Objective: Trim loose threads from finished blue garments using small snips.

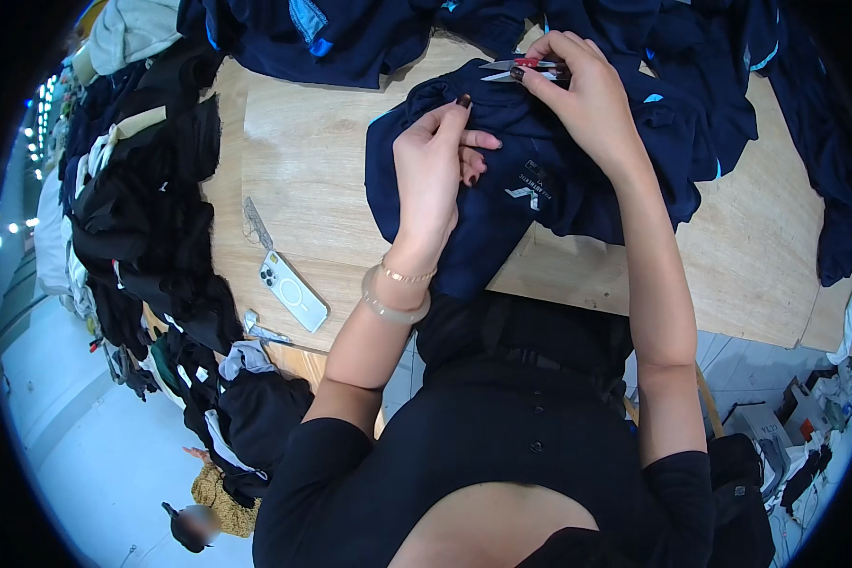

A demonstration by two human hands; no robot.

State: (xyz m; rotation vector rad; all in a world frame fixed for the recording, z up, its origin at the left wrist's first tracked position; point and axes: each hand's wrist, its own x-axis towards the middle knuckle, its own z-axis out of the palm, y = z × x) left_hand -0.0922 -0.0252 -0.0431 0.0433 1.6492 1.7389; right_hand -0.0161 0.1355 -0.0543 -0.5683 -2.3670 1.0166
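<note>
R hand (587, 99) clenched on small snips (521, 68), blades at fold of navy garment (530, 180) on table (293, 161). L hand (435, 170) pinching cloth flat, grip closed on fabric. Risk: blades nick cloth if fold bunches; L fingertips near cut line. Phone (293, 291) near table edge.

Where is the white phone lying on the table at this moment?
In the head view, the white phone lies on the wooden table, to the left of the left hand, beside the black clothes pile.
</note>
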